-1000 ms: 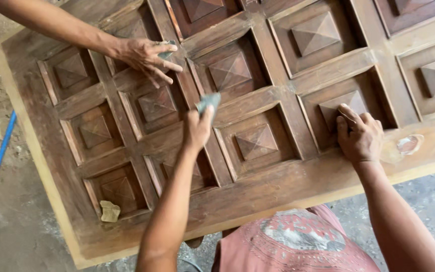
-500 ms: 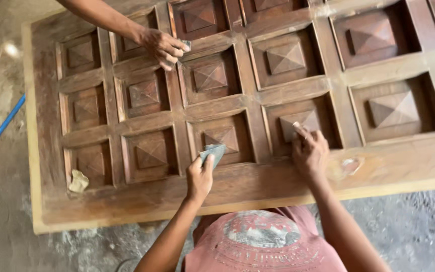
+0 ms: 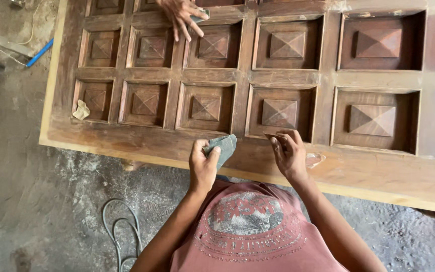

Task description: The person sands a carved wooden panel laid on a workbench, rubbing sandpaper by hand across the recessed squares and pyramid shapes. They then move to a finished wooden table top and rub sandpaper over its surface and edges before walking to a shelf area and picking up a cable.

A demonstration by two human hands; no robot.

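Left hand (image 3: 202, 168) pinches a folded grey sheet of sandpaper (image 3: 222, 147) in closed fingers over the near rail of the brown carved wooden door panel (image 3: 288, 75); likely light, limp, best gripped at its fold; right hand (image 3: 289, 153) fingers curl on the rail, holding nothing visible.

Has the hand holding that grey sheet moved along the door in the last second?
Yes. The left hand with the grey sheet has drawn back from the carved panels to the door's plain near rail.
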